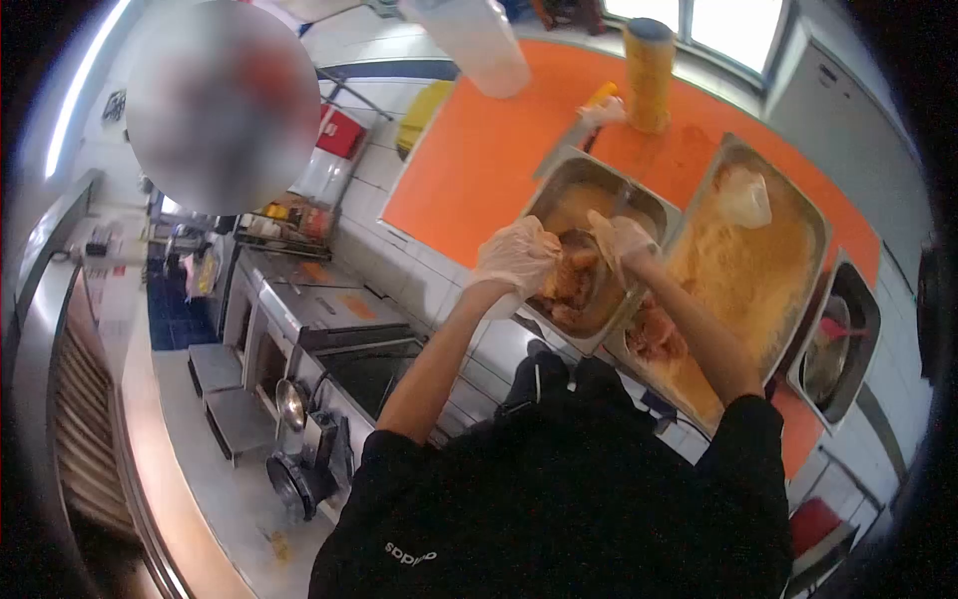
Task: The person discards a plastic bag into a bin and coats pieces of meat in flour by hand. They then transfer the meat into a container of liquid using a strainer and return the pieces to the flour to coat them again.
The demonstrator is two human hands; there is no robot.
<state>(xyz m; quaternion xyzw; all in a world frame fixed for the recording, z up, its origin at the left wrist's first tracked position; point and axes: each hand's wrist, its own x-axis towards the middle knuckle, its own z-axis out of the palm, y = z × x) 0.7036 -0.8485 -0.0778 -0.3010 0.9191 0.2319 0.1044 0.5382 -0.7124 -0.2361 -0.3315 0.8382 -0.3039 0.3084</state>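
My left hand (519, 257), in a clear plastic glove, is at the left rim of a deep metal pan (654, 208). Its fingers are bent over seasoned raw meat (571, 275) that lies in orange-brown marinade. Across the same pan is my right hand (621, 243), also gloved, its fingers pointing down beside the meat. Whether either hand grips a piece is too small to tell. To the right stands a long metal tray (820, 228) of yellow-orange breading, with pink raw meat (657, 331) near its lower left and a white scoop (743, 197) at its top.
The orange table (449, 150) bears a yellow canister (649, 78), a clear container (479, 50) and a knife with a yellow handle (602, 95). At the far right, another metal pan (863, 290) holds a bowl. Fryers and counters (334, 299) stand at left.
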